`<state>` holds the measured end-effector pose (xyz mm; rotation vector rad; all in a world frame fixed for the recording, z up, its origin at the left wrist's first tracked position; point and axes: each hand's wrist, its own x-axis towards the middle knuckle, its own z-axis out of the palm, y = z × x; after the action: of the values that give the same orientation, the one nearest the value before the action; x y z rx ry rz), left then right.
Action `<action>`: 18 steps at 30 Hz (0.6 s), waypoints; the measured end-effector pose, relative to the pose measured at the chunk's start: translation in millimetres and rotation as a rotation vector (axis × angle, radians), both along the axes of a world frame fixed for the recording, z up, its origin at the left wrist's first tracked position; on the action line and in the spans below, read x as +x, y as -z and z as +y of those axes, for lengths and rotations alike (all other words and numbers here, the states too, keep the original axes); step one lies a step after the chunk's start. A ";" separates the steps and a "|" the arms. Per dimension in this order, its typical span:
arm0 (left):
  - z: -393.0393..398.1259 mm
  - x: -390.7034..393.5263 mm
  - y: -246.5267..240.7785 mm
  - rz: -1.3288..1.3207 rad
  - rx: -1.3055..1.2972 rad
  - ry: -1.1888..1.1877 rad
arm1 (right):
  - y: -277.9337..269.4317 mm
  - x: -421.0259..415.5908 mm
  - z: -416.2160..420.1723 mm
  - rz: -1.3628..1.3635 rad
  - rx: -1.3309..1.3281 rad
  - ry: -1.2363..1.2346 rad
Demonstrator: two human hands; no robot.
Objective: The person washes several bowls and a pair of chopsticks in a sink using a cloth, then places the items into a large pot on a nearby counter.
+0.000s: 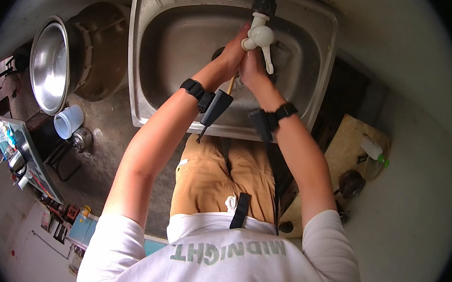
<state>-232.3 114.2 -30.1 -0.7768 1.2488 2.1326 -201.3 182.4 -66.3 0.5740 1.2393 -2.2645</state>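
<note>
Both hands are together over a stainless steel sink (181, 55), beneath a white plastic tap (261, 36) with a long lever handle. My left hand (234, 54) reaches in from the left, its fingers partly behind the tap. My right hand (252, 68) is blurred and lies against the left one. Their palms and most fingers are hidden, so I cannot tell whether they hold anything. A thin yellowish stick (230, 85) shows just below the hands. Black straps with dark devices circle both wrists. Behind the hands, a dark round drain (218, 53) is partly visible.
Left of the sink stand a shiny metal basin (49, 65), a large brown vessel (101, 53) and a pale plastic bucket (68, 121). At right, a wooden board (342, 142) bears a bottle with a green cap (372, 149) and a dark pot (351, 183).
</note>
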 end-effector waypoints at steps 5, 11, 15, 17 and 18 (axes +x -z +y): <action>-4.7 -3.8 0.2 0.013 -0.078 0.102 | 12.0 -11.7 15.5 -0.020 -0.022 -0.087; -9.2 -1.5 12.1 0.121 -0.215 0.133 | -29.7 -7.0 -1.1 -0.063 -0.122 0.030; 5.5 3.3 -0.8 0.127 -0.181 0.054 | 2.0 -14.2 19.0 -0.019 -0.121 -0.046; -9.2 -2.2 16.8 0.075 -0.142 0.049 | -14.7 -19.8 8.2 -0.043 -0.144 -0.057; -20.1 -8.7 21.4 0.018 -0.083 0.054 | -28.5 -19.2 -2.4 -0.066 -0.156 -0.059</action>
<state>-241.0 94.1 -51.6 -0.7520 1.3594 2.0605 -220.5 180.0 -37.7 0.5419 1.0238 -2.2498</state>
